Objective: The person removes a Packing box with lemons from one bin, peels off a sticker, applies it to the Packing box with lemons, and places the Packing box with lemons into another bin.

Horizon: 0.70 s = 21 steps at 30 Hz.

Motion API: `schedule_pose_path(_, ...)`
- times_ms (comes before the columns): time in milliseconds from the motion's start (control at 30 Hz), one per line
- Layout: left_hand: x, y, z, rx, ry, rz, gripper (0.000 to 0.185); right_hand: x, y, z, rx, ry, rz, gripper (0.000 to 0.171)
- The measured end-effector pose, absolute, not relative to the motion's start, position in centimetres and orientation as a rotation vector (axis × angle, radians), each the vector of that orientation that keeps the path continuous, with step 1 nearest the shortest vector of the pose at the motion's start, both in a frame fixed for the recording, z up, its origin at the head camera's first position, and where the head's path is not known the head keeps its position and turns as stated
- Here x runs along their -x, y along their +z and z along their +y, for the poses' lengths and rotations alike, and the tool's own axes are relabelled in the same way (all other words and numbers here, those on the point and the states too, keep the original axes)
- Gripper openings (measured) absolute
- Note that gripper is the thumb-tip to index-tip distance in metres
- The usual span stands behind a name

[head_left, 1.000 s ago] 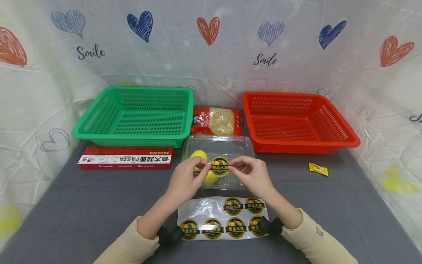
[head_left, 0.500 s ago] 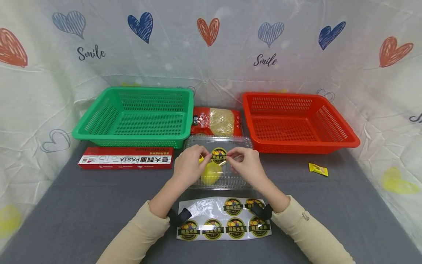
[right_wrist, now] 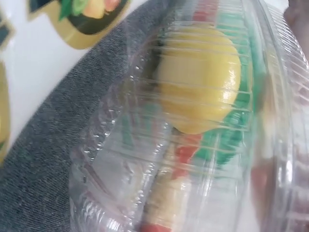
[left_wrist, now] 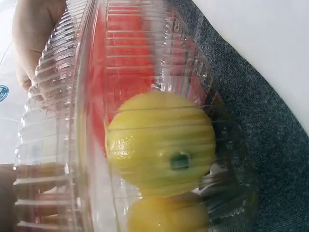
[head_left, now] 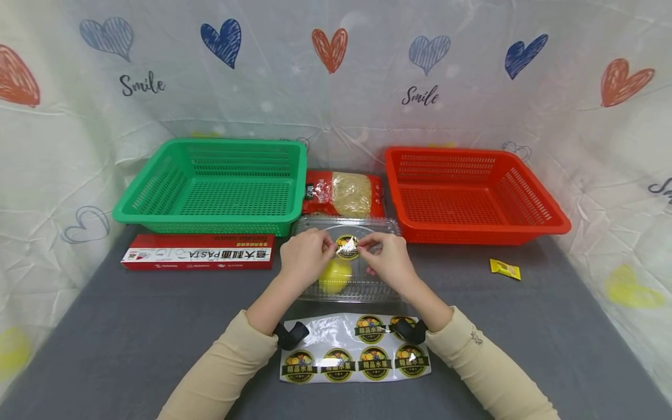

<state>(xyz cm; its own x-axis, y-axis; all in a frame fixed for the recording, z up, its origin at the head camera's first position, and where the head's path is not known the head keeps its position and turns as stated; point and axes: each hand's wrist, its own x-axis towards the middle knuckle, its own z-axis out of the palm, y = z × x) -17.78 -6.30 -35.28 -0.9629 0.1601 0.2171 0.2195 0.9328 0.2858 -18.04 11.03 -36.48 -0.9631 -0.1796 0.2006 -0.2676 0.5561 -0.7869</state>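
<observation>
Both hands, left hand (head_left: 301, 256) and right hand (head_left: 387, 259), pinch opposite edges of the flimsy, tacky round fruit sticker (head_left: 347, 246), stretched between fingertips above the springy clear clamshell box (head_left: 346, 289), so edge-holds look safest.

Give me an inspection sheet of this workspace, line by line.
Surface: grey cloth table.
Job's things: round sticker over clear clamshell box of lemons; sticker sheet nearer the person.
Clutter: green basket, red basket, pasta box, noodle packet, yellow sachet.
Hands: left hand and right hand pinch the sticker.
Cables: nothing seen.
Surroundings: heart-print backdrop.
</observation>
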Motion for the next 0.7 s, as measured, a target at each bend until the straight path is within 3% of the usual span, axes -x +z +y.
schedule_pose_path(367,17.96,-35.53,-6.31,0.295,-0.466,-2.868,0.013,18.24,-36.49,10.62,-0.424,1.181,-2.764,0.004)
schedule_pose_path(500,17.94,-35.62,-6.27,0.328,-0.436,-2.875,0.003,18.29,-36.29,10.57,-0.418,1.123,-2.811,0.006)
schedule_pose_path(700,17.71,-35.49,-6.17,0.395,-0.367,-2.952,0.024,18.75,-36.21,10.63,-0.479,1.036,-2.897,0.019)
